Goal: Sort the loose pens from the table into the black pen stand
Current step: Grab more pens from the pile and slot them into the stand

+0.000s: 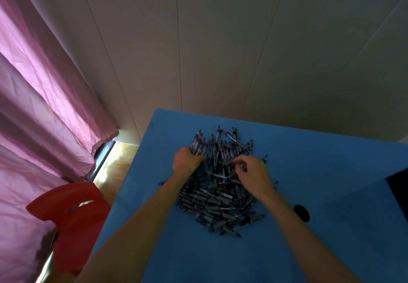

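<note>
A big heap of dark loose pens (pixel 218 198) lies in the middle of the blue table (pixel 320 172). My left hand (pixel 186 161) grips a bundle of pens (pixel 197 145) that stick up and away from its fist at the heap's far left. Over the heap's far right part, my right hand (pixel 251 173) pinches a single pen (pixel 229 162) between thumb and fingers. A dark shape (pixel 199 170) sits just under my left hand; I cannot tell whether it is the black pen stand.
A small black round object (pixel 302 212) lies on the table right of the heap. A dark object (pixel 397 185) shows at the right edge. A red chair (pixel 72 216) stands left of the table, pink curtains (pixel 39 106) behind it. The wall runs along the table's far edge.
</note>
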Demonstrator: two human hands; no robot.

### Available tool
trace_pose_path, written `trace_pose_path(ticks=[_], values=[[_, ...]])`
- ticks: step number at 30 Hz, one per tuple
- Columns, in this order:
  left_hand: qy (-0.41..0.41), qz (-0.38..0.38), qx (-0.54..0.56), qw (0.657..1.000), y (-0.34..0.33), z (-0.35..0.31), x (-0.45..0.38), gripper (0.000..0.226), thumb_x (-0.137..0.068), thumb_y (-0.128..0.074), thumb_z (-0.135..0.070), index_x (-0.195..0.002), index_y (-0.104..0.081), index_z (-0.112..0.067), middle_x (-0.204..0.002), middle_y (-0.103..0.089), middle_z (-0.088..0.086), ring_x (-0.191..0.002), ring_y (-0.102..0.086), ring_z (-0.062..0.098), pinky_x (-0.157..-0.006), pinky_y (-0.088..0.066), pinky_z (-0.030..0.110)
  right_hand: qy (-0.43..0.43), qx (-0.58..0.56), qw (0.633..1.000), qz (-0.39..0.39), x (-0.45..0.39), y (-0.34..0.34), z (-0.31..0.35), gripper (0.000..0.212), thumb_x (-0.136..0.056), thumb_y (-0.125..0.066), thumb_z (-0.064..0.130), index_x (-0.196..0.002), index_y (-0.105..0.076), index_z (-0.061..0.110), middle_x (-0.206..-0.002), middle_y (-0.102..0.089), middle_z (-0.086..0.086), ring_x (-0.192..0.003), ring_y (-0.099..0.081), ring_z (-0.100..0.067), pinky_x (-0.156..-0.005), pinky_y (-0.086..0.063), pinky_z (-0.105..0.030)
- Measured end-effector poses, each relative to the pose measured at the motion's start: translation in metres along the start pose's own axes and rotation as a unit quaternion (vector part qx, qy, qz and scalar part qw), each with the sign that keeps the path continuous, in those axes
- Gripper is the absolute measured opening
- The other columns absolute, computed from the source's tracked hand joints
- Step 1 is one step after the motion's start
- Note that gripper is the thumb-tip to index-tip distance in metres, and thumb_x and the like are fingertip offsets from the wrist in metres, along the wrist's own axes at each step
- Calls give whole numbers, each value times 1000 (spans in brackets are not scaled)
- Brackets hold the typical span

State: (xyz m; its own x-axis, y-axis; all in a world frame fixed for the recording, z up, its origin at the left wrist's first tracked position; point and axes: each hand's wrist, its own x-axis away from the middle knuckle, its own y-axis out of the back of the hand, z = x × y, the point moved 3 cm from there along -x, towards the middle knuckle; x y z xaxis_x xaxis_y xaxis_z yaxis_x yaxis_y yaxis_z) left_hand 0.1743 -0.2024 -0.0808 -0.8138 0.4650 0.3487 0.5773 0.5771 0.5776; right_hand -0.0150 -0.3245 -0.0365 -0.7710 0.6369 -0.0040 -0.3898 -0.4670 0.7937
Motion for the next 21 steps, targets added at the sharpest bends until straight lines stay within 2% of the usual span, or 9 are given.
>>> trace_pose_path(ticks=[3,5,7,9,12,14,16,18,21], values=[[-32,-34,47,998,9,4,2,29,-84,-68,-24,-67,-45,-16,-59,-46,1,-53,-41,16,-53,-36,28,8,2,1000,-3,-2,-3,7,16,-95,-62,15,-107,-70,22,-103,-67,7,-85,-61,-3,-80,-55,-24],[-43,-66,87,993,17,8,2,22,-85,-72,-25,-79,-54,-14,-68,-56,2,-59,-51,16,-56,-45,30,11,-3,1000,-7,-4,-4,12,17,-95,-62,15,-109,-70,22,-104,-68,8,-85,-61,-2,-82,-55,-23],[-42,-66,133,988,22,11,2,21,-90,-73,-22,-100,-58,-12,-85,-63,4,-70,-59,14,-65,-54,32,16,-3,1000,-8,-5,-5,16,18,-96,-62,15,-110,-70,22,-106,-68,9,-86,-60,-2,-82,-54,-22],[-41,-45,181,982,25,15,0,22,-95,-69,-21,-110,-58,-10,-94,-64,4,-78,-61,13,-80,-57,37,19,-8,1000,-9,-8,-5,20,18,-96,-62,16,-111,-69,22,-106,-68,9,-88,-61,-3,-84,-54,-24],[-58,-40,225,972,32,16,-4,14,-95,-69,-19,-105,-62,-11,-92,-64,2,-83,-60,14,-88,-53,35,37,-3,999,-17,-16,-8,27,19,-96,-61,16,-112,-69,22,-105,-68,7,-88,-62,-5,-85,-55,-27],[-71,-56,239,967,37,15,-6,18,-90,-74,-19,-90,-58,-12,-81,-56,4,-75,-54,17,-77,-49,30,54,8,998,-26,-24,-11,34,19,-96,-61,15,-112,-70,21,-100,-67,7,-83,-61,-5,-82,-57,-30],[-83,-79,247,962,39,15,-7,42,-85,-80,-20,-74,-40,-12,-69,-38,10,-64,-39,20,-62,-39,30,68,16,997,-38,-32,-14,43,19,-96,-60,14,-112,-70,19,-101,-67,5,-80,-61,-6,-81,-57,-29],[-89,-112,237,961,40,20,-8,50,-85,-79,-18,-70,-31,-13,-65,-32,8,-63,-34,20,-60,-33,33,83,28,995,-47,-39,-18,52,20,-97,-59,15,-113,-70,17,-105,-68,3,-80,-61,-7,-80,-54,-25],[-127,-160,217,955,42,22,-5,51,-88,-72,-12,-63,-28,-18,-59,-30,2,-59,-28,15,-59,-26,32,95,34,994,-49,-42,-29,58,22,-97,-59,15,-116,-70,16,-106,-69,2,-81,-61,-8,-79,-53,-24]])
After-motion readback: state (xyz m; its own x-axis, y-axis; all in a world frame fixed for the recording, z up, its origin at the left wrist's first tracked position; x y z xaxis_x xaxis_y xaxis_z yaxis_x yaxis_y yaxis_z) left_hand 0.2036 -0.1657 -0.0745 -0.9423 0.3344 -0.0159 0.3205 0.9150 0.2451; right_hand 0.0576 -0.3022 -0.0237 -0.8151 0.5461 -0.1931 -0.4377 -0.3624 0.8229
